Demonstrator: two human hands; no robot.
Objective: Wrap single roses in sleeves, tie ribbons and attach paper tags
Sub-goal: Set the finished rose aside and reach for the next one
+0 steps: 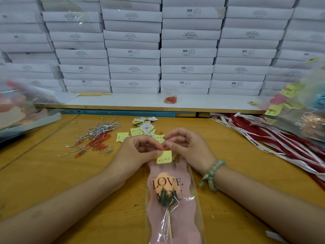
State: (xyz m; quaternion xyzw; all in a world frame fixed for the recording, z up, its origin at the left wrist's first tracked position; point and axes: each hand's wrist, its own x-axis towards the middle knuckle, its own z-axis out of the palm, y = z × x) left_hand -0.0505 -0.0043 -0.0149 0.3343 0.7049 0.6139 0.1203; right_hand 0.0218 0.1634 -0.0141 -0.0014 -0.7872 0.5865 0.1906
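Observation:
A peach rose [167,188] lies in a clear and pink sleeve [173,219] printed "LOVE YOU", stem toward me, on the wooden table [52,176]. A yellow paper tag [164,157] sits at the sleeve's top edge. My left hand [136,152] pinches the tag's upper left corner. My right hand [186,147], with a green bead bracelet on its wrist, pinches a red paper clip [165,148] at the tag's top.
Red and silver paper clips and twist ties [95,140] lie at the left. Loose yellow tags [140,129] lie behind my hands. Red and white ribbons [274,138] spread at the right, beside finished wrapped roses [302,113]. White boxes [158,50] are stacked behind.

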